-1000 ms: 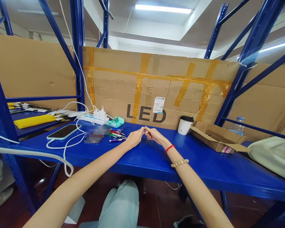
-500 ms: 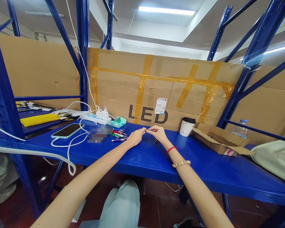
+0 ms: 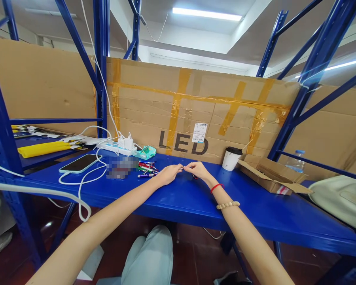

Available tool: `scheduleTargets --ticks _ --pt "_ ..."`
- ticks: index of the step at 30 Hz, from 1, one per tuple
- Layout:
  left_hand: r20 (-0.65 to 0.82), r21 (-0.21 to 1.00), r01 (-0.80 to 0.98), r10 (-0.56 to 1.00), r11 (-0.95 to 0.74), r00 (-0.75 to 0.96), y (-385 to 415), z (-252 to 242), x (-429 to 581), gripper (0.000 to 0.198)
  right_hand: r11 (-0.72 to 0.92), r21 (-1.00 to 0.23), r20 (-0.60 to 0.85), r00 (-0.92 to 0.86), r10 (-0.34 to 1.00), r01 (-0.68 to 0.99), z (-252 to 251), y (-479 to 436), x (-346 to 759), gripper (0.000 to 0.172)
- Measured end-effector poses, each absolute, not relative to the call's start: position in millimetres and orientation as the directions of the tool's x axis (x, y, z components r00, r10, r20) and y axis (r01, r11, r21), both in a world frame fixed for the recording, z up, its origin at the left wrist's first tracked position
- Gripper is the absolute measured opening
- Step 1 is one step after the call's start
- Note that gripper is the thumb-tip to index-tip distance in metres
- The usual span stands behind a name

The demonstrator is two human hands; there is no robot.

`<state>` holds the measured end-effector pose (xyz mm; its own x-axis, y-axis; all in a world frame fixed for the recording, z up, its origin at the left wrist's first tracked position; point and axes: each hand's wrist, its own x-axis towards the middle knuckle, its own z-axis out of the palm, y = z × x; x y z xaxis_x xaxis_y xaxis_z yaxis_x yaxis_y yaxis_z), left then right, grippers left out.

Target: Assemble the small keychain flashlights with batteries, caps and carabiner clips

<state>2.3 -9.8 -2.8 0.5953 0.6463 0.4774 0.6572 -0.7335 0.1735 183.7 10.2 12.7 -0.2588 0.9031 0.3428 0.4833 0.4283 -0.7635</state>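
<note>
My left hand (image 3: pixel 169 175) and my right hand (image 3: pixel 198 169) meet above the middle of the blue table. Their fingers are pinched together at a tiny shiny object (image 3: pixel 182 168), too small to name. A small dark and red item (image 3: pixel 195 176) shows just beneath my right hand. To the left of my left hand lies a loose pile of several metallic pens (image 3: pixel 147 168) in red, green, blue and purple. A red string and a beaded bracelet circle my right wrist.
Left on the blue table (image 3: pixel 255 213) are a phone (image 3: pixel 80 163), white cables, a power strip (image 3: pixel 118 147) and a green packet (image 3: pixel 146 152). Rightward stand a lidded paper cup (image 3: pixel 231 159), an open cardboard box (image 3: pixel 269 174), a bottle (image 3: pixel 296 160) and a pale bag (image 3: pixel 341 200).
The view has shifted slightly. My hands remain together, with a slightly wider gap between their knuckles, and my right hand sits a little lower.
</note>
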Motion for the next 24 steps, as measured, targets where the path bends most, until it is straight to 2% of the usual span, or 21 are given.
scheduleTargets --ticks 8,15,24 --pt "0.471 0.085 0.668 0.62 -0.739 0.627 -10.1 -4.8 3.6 0.021 0.302 -0.81 0.179 -0.278 0.944 0.502 12.9 7.8 184.8 0.053" --pt "0.483 0.069 0.676 0.618 -0.733 0.621 -8.3 -3.6 5.0 0.023 0.17 -0.849 0.042 -0.257 0.965 0.5 18.8 0.0 182.4 0.049" --pt "0.507 0.09 0.736 0.667 -0.671 0.546 -2.9 -4.6 7.8 0.021 0.14 -0.859 0.05 -0.192 0.98 0.492 21.1 2.4 177.8 0.052"
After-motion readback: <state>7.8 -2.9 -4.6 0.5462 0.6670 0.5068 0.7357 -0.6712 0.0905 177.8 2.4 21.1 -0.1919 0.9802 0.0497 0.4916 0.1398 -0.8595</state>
